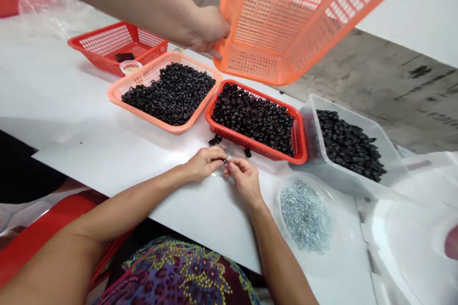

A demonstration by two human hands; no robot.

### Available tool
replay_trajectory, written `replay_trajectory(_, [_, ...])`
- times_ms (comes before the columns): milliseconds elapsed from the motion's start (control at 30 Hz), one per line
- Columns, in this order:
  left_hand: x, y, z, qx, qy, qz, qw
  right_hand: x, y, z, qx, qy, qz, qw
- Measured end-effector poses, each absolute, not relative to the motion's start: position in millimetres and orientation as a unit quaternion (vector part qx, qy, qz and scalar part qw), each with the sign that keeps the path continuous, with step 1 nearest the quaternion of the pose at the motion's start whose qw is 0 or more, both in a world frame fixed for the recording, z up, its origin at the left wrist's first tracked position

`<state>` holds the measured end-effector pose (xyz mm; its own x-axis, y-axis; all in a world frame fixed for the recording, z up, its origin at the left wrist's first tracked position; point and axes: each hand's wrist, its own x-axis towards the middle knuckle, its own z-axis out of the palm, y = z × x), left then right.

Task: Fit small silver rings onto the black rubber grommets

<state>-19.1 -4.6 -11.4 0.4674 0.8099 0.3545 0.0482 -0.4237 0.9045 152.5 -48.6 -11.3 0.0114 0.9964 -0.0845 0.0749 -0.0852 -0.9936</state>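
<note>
My left hand (204, 164) is closed in a pinch around a small black ring-like part (224, 160). Close beside it, my right hand (246, 178) also has its fingertips pressed together; what lies in them is too small to make out. Just beyond my fingers, several loose black parts (215, 140) rest on the table (207, 209) by a few tiny clear or silvery pieces (231, 149). A red basket (301, 145) of black parts stands in front of my hands. At its left is an orange basket (175, 128) filled with smaller-looking black parts.
Another person's hand (211, 28) holds an orange basket (286, 78) tilted above the table. To the right stand a clear bin (320, 150) of black parts and a tub of shiny small pieces (306, 217). A red basket (86, 50) sits far left.
</note>
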Motion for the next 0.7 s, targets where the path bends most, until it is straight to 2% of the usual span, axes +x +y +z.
replay_trajectory(133, [-27,7,-8,0.549,0.394,0.492,0.55,157,-46,-20,-0.596,-0.589,0.303,0.454])
replay_trajectory(267, [-31,16,-6,0.396,0.406,0.533,0.628,155,-44,-23,-0.538,-0.732,0.162,0.385])
replay_trajectory(533, [-20,14,0,0.259,0.377,0.476,0.751,156,-35,-41,-0.461,-0.831,0.053,0.307])
replay_trajectory(700, [-17,10,4,0.269,0.374,0.467,0.755,160,-28,-49,-0.45,-0.828,0.052,0.33])
